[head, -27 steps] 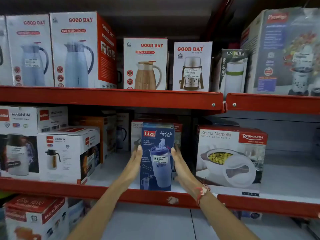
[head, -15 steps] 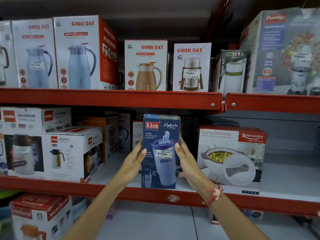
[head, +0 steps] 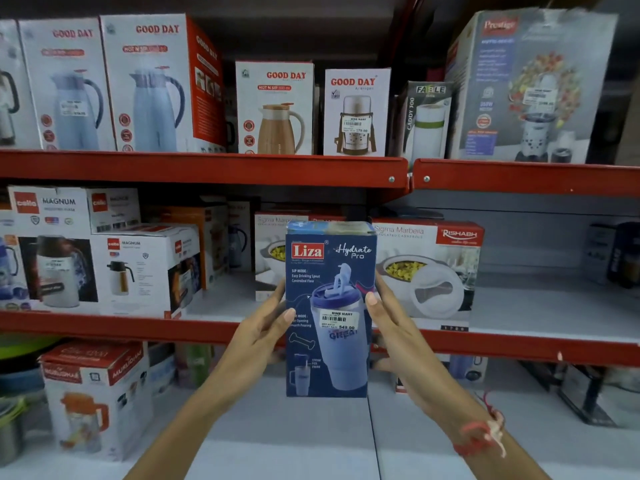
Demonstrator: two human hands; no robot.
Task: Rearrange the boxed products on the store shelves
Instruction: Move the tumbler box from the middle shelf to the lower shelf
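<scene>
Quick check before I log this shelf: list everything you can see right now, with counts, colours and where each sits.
Tumbler box: one, blue, held upright in front of the middle shelf.
Jug boxes: at least three, white and red, top shelf left and centre.
Lunch carrier box: one, white, top shelf centre.
Caddy box: one, dark, top shelf.
Blender box: one, grey, top shelf right.
Flask boxes: two clear, white, middle shelf left.
Casserole boxes: two, white and red, middle shelf.
Pitcher box: one, white and red, bottom shelf left.
Left hand, right hand: one grip on each side of the tumbler box.
</scene>
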